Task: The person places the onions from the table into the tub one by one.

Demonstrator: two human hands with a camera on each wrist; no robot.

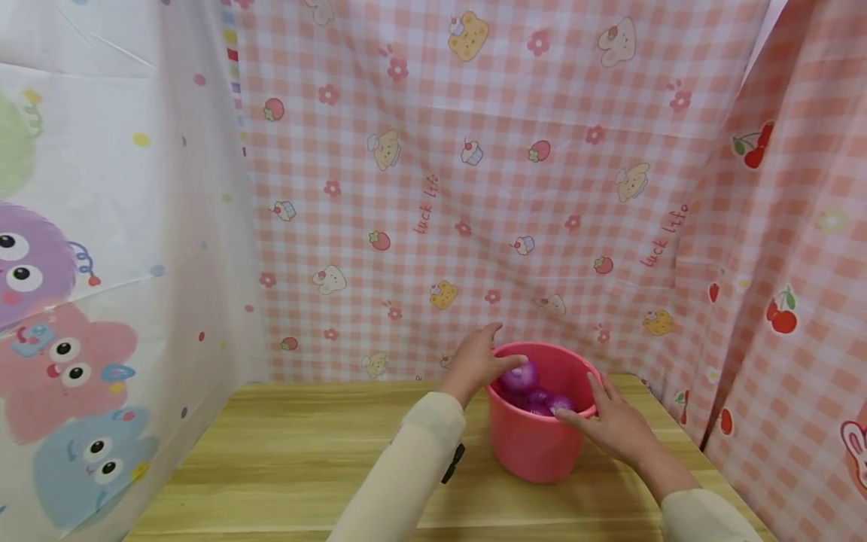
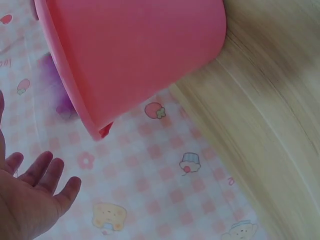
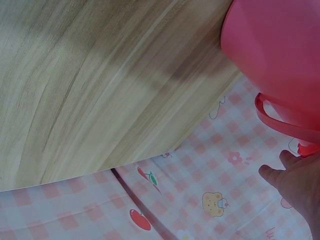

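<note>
A pink plastic bucket [image 1: 535, 446] stands upright on the wooden table. Shiny purple round things [image 1: 520, 376] lie inside it, and one shows blurred above the rim in the left wrist view; their kind is unclear. My left hand [image 1: 479, 363] is at the bucket's left rim with fingers spread and nothing held. The left wrist view shows that hand [image 2: 37, 200] apart from the bucket wall. At the right rim, my right hand [image 1: 616, 421] has its fingers extended along the outside. Its fingertips are close to the red handle [image 3: 280, 122] in the right wrist view.
The wood-grain table [image 1: 305, 459] extends to the left of the bucket. A pink checked cloth [image 1: 420, 248] hangs behind it, with another checked cloth [image 1: 799, 248] on the right. A white cartoon-print sheet [image 1: 135, 226] hangs on the left.
</note>
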